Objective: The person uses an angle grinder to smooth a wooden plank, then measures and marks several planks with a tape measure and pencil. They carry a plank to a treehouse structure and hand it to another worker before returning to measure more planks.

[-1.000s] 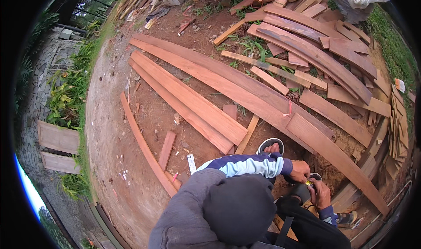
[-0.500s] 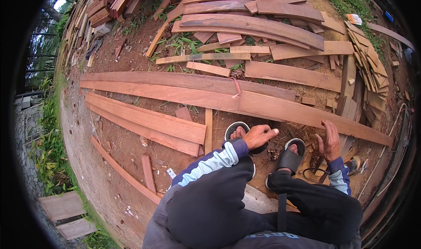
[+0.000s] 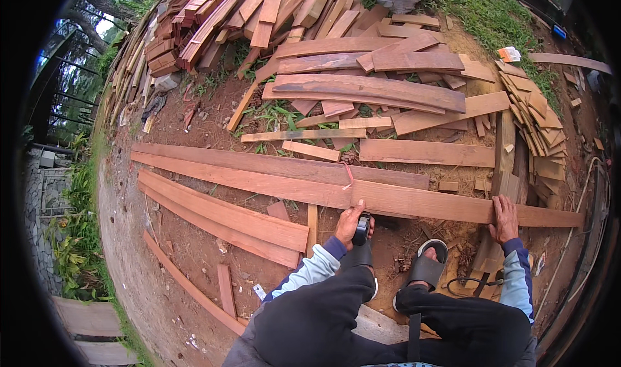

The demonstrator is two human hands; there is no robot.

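Note:
A long reddish wooden plank (image 3: 427, 201) lies crosswise before my feet, its right part overlapping another long plank (image 3: 259, 181) at the middle. My right hand (image 3: 505, 219) spans the right part of this plank, fingers at its far edge and thumb by its near edge. Below the overlap, just above my left foot, my left hand (image 3: 349, 225) is curled round a small black rounded object (image 3: 362, 230); its kind I cannot make out. A red strip (image 3: 349, 175) lies across the planks near the overlap. My left toes are hidden behind the left hand.
Two stacked planks (image 3: 223, 210) lie at left. A pile of boards (image 3: 375, 89) covers the far ground, with stacked short pieces (image 3: 533, 105) at right. An upright-running beam (image 3: 504, 150) passes under the plank's right part. My sandals (image 3: 427, 267) stand close on the near side.
My right hand has come down from the air onto the plank. My left hand has turned, so the black object now shows. The view has tilted up, showing more of the far pile.

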